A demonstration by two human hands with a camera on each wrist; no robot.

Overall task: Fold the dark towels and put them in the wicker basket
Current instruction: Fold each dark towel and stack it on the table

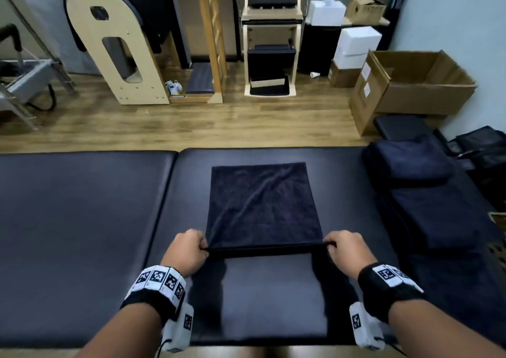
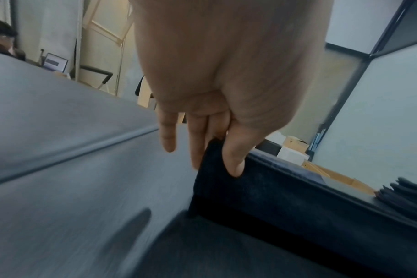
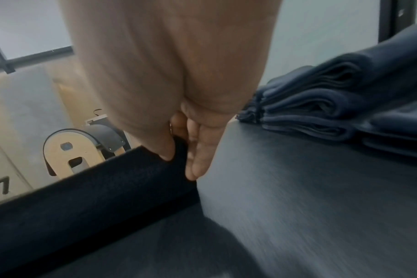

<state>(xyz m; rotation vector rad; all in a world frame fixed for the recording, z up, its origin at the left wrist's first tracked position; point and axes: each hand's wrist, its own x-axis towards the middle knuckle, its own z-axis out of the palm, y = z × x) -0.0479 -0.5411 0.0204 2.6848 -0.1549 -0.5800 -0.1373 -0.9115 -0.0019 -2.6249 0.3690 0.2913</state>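
Head view: dark towel (image 1: 262, 207) flat on padded table (image 1: 82, 220), near edge lifted; left hand (image 1: 189, 249) and right hand (image 1: 346, 249) each pinch a near corner. Folded towels (image 1: 410, 166) stacked far right.
Left wrist: thumb (image 2: 233, 159) and fingers pinch towel corner.
Right wrist: thumb (image 3: 160, 144) and fingers clamp other corner; towel edge raised off table.

The right hand (image 3: 179, 105) pinches a dark towel's (image 3: 107, 188) corner; folded towels (image 3: 321, 105) lie stacked nearby.

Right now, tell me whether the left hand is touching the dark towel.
Touching. The left wrist view shows the left hand pinching the dark towel at its corner, thumb against the cloth.
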